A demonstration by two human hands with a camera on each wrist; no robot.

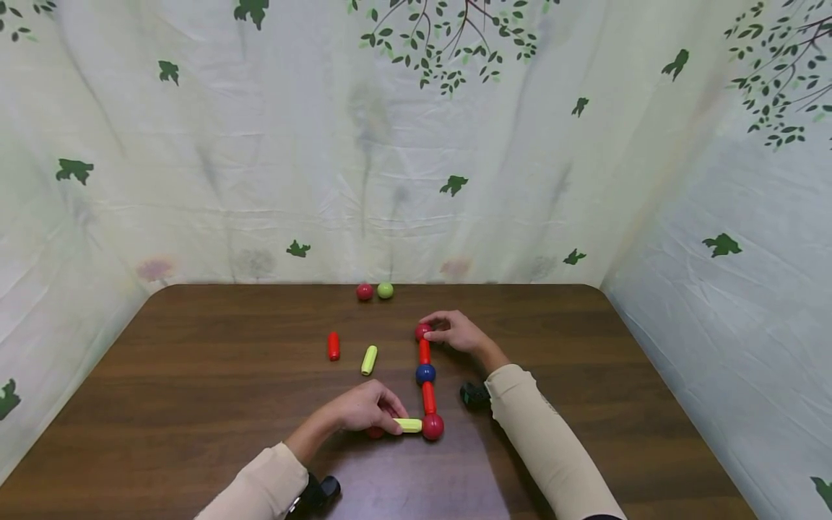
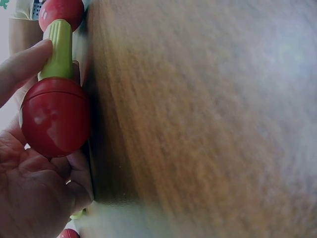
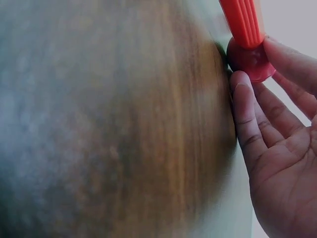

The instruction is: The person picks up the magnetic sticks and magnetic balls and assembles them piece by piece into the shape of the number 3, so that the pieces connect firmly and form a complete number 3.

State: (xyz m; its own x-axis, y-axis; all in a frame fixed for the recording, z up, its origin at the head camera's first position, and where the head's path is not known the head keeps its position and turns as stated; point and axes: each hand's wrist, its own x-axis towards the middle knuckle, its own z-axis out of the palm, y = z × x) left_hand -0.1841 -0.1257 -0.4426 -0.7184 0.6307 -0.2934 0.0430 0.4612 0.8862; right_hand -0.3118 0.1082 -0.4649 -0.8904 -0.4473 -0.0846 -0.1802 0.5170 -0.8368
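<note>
L-chain [image 1: 429, 398] looks joined: off blue ball [image 1: 425, 373], far ball [image 1: 423, 332] at 12 o'clock, corner ball [image 1: 432, 427] at 6; yellow rod [image 1: 410, 425] thence toward 9. Left hand [image 1: 365, 407] pinches that rod, right hand [image 1: 458, 332] grips far ball. Unjoined: red rod [image 1: 334, 347], spare yellow [image 1: 369, 360] (9–10), red ball [image 1: 365, 292], green ball [image 1: 386, 290] (11).

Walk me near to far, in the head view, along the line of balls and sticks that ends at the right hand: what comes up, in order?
Nearest red ball → nearer red stick → blue ball → farther red stick → farthest red ball.
</note>
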